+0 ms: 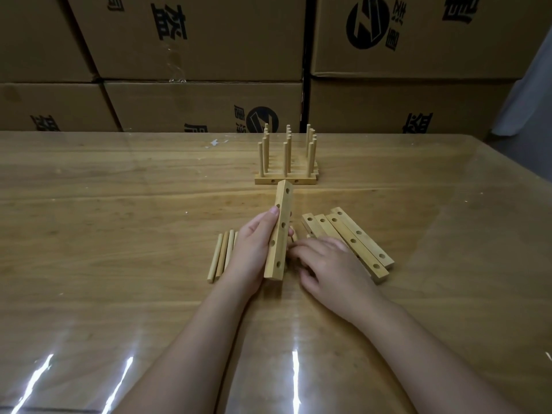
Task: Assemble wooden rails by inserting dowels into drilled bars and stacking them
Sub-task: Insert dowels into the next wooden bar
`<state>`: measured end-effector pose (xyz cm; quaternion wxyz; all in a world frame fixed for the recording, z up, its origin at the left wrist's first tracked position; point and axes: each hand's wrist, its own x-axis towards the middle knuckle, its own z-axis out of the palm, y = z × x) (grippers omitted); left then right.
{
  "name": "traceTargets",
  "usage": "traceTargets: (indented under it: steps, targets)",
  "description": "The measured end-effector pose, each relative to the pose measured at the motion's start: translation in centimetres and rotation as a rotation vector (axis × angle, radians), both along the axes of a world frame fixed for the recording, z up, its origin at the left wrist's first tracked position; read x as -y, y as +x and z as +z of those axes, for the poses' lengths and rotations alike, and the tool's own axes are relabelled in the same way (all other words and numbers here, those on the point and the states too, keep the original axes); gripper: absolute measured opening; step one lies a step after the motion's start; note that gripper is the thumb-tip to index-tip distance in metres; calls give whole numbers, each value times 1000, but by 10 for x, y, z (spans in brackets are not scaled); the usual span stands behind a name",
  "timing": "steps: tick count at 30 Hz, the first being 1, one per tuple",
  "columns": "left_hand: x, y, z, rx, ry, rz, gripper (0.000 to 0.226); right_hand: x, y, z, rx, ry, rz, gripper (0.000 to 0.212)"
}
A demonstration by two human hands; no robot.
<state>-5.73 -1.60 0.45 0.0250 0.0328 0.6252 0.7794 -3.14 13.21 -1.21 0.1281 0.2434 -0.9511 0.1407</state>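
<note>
My left hand (254,252) grips a drilled wooden bar (280,231), held lengthwise away from me with its row of holes facing right. My right hand (325,264) lies just right of that bar with fingers curled down over loose dowels on the table; whether it pinches one is hidden. Three loose dowels (220,256) lie left of my left hand. Several drilled bars (355,243) lie side by side under and beyond my right hand. Farther back stand several finished rails (286,162), bars with upright dowels, packed together.
The wooden table (119,219) has a glossy clear cover. Stacked cardboard boxes (203,55) form a wall right behind its far edge. A pale cloth or sheet (525,94) hangs at the far right.
</note>
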Motion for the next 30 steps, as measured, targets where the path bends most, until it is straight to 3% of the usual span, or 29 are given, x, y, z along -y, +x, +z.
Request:
traceTargets:
  steps: [15,17,23,30]
  targets:
    - [-1,-1,0,20,-10,15,36,4,-2,-3,-28,67,-250,42]
    - [0,-1,-1,22,-32,6,36,2,-1,1,-48,-28,-310,43]
    - [-1,-1,-3,18,-92,-7,38,-9,-8,3,100,-676,-462,30]
    - [-1,-1,-2,4,-104,-9,36,-7,-8,3,-27,-886,-332,19]
